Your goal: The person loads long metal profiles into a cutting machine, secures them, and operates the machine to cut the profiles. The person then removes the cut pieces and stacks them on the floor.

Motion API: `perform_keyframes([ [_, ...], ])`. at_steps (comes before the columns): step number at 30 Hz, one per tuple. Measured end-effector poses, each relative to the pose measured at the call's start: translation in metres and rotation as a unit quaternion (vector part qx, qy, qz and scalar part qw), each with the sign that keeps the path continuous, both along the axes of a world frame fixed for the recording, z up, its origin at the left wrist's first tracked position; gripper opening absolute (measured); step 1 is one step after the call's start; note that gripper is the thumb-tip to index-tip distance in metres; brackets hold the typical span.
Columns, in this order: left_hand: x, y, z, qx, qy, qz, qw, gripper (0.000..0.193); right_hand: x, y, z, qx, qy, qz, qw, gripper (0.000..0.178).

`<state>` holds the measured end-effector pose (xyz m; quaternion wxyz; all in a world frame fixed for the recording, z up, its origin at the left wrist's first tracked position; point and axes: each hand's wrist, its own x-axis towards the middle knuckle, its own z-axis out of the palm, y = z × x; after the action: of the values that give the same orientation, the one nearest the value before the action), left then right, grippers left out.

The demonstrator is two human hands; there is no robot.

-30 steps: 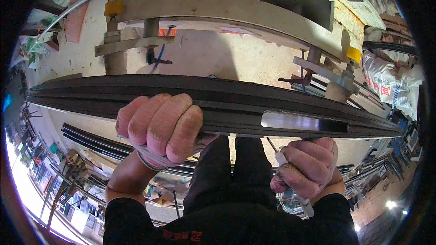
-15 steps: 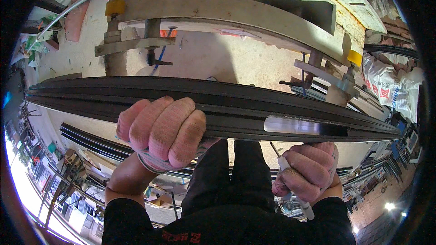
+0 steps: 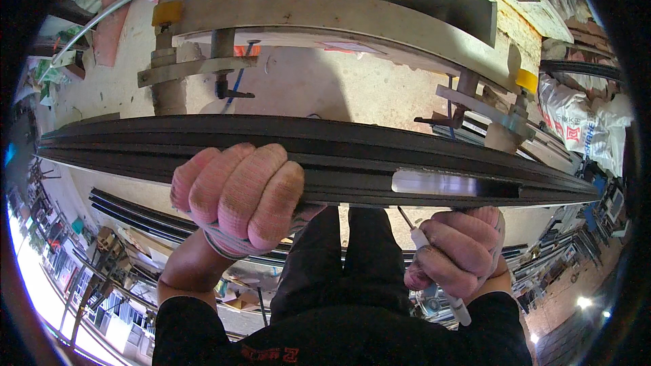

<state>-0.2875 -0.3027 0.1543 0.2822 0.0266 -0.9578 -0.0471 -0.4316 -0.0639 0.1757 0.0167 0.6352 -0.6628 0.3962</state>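
Observation:
A long dark grey metal profile (image 3: pixel 352 152) lies crosswise in front of me, with ridges along its length and a rounded slot (image 3: pixel 441 184) cut into its right part. My left hand (image 3: pixel 241 196), in a pink knit glove, is closed over the profile's near edge left of the middle. Below the slot, my right hand (image 3: pixel 461 247), also gloved, is closed around a thin screwdriver-like tool (image 3: pixel 420 237) with a white handle and a dark metal shaft. The shaft points up and left, close to the profile's near edge. The top of the right hand meets that edge.
Beyond the profile stands a pale metal machine frame (image 3: pixel 325 17) with yellow-knobbed clamps (image 3: pixel 167 13) at both sides. A white printed sack (image 3: pixel 576 118) is at the far right. Dark profiles (image 3: pixel 135 210) lie low on the left, and more stock is stacked at right.
Both hands, the tool and the profile stay almost in place, with a very slight shift. The machine appears a little further left in the picture.

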Motion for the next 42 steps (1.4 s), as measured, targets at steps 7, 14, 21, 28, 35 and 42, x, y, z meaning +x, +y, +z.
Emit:
perform_keyframes([
  [7,0.002,-0.001,0.005,0.013,-0.043,0.002,0.999,0.033,0.001,-0.001,0.004,0.024,-0.016,-0.002,1.000,0.030],
  [14,-0.002,-0.004,0.002,0.032,-0.019,-0.009,0.999,0.042,-0.017,0.005,0.018,0.090,-0.062,0.055,0.992,0.034],
  [21,-0.007,-0.006,0.010,0.085,-0.038,-0.014,0.996,0.069,-0.043,0.069,-0.003,-0.067,-0.066,-0.151,0.984,0.042],
  [28,-0.008,-0.010,0.010,0.067,-0.050,-0.022,0.996,0.086,-0.093,0.130,0.018,0.147,0.104,-0.200,0.963,0.102],
  [35,0.008,-0.026,0.011,0.064,-0.109,-0.012,0.992,0.097,-0.094,0.131,0.029,0.176,0.108,-0.185,0.961,0.086],
  [42,0.001,-0.046,0.021,0.109,-0.269,0.015,0.957,0.107,-0.094,0.115,0.026,0.197,0.026,-0.205,0.958,0.073],
])
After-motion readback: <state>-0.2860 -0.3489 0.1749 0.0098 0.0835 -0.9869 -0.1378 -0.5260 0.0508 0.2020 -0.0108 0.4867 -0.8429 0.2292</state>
